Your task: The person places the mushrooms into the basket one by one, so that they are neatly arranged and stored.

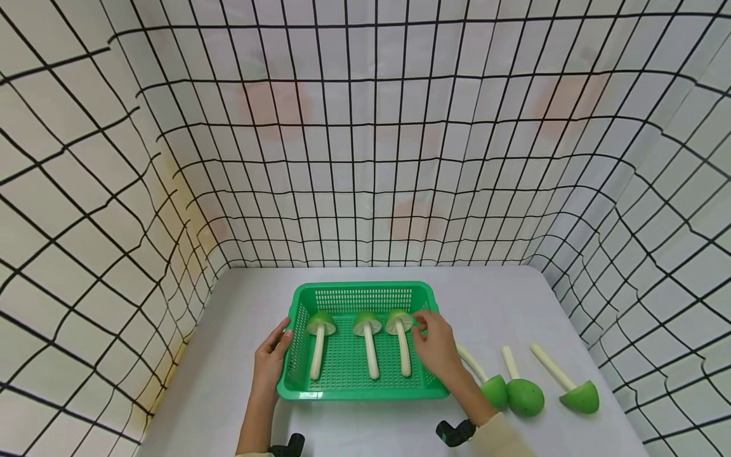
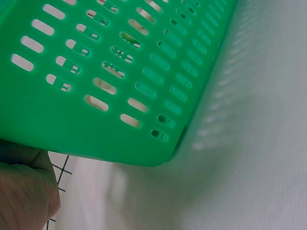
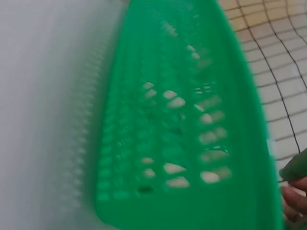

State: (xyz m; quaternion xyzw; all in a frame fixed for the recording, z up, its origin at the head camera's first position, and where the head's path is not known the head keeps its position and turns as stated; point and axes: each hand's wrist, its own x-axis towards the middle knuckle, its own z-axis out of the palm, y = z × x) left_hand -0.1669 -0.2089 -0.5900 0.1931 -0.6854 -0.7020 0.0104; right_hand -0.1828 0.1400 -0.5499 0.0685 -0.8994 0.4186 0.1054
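A green plastic basket with slotted walls sits on the white table, three toy mushrooms with green caps and pale stems lying side by side in it. My left hand grips its left rim, thumb on top; the left wrist view shows that hand at the basket's edge. Reaching over the right rim, my right hand has its curled fingertips at the cap of the rightmost mushroom. In the blurred right wrist view, the fingers meet a dull green rounded piece at the frame edge.
Right of the basket lie three more mushrooms: one partly behind my right forearm, another beside it, and one farther right. Black mesh over white cloth surrounds the table on the back and sides.
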